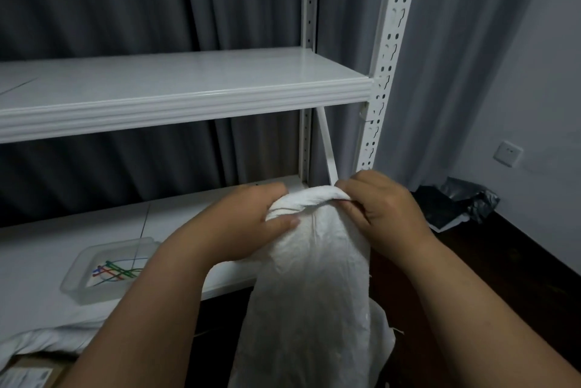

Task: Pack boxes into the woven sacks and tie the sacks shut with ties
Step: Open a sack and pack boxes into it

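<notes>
A white woven sack (314,287) hangs upright in front of me, its top edge rolled or bunched together. My left hand (251,224) grips the left side of that bunched top, thumb across the cloth. My right hand (377,205) pinches the right side of the same top edge. Coloured ties (113,273) lie in a clear plastic tray (75,287) on the lower shelf at the left. A brown cardboard box (37,370) with a white label shows at the bottom left corner, partly under another white sack (53,340).
A white metal rack stands ahead, with an upper shelf (176,95), a lower shelf (41,249) and a perforated upright post (390,51). Grey curtains hang behind. A black plastic bag (459,202) lies on the dark floor at the right, below a wall socket (507,153).
</notes>
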